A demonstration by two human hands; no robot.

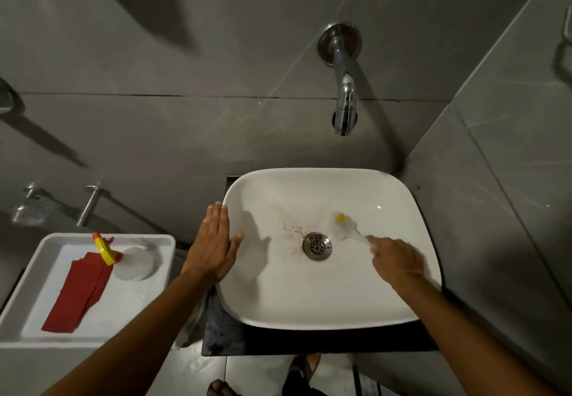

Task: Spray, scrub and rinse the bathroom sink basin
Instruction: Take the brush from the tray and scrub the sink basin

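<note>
A white square sink basin point(387, 296) sits on a dark counter, with brown stains left of its metal drain point(317, 246). My right hand point(397, 261) is shut on the handle of a pale brush point(346, 228) with a yellow spot; its blurred head touches the basin floor just right of the drain. My left hand point(213, 245) lies flat, fingers together, on the basin's left rim and holds nothing. A spray bottle point(130, 261) with a yellow and red trigger lies in the white tray point(37, 337) to the left.
A chrome wall faucet point(345, 98) hangs above the basin's back edge; no water runs. A folded red cloth point(77, 296) lies in the tray beside the bottle. Grey tiled walls close in behind and at right. Sandalled feet point(305, 367) show below the counter.
</note>
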